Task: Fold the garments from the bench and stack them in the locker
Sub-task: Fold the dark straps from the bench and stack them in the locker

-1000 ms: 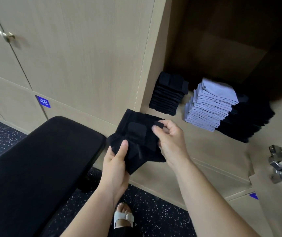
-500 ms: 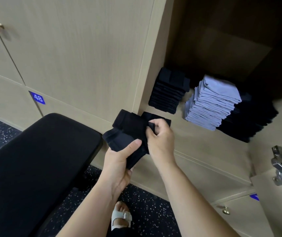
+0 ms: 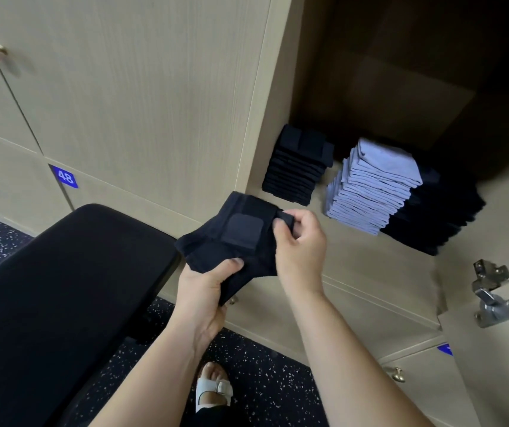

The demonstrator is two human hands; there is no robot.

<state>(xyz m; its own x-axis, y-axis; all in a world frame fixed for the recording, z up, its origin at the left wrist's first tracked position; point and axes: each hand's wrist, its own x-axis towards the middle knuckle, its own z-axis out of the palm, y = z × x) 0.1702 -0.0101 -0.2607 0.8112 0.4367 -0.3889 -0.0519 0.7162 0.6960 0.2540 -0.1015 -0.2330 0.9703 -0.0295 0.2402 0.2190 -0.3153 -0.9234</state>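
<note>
Two hands on one small black garment (image 3: 234, 238) in the head view, held in the air between the bench (image 3: 62, 288) and the open locker (image 3: 358, 260). My left hand (image 3: 207, 285) grips the lower corner, thumb on top, and my right hand (image 3: 299, 241) pinches the flap at the top edge. Inside the locker sit a black stack (image 3: 296, 167), a blue-grey stack (image 3: 373, 186) and another dark pile (image 3: 438, 220). My worry: the fold's only held by two pinches, so releasing one early could let it flop open, and a sloppy drop might knock the black stack askew.

Left hand (image 3: 204, 287) grips the garment (image 3: 237, 230) below; right hand (image 3: 300, 241) pinches its top.
</note>
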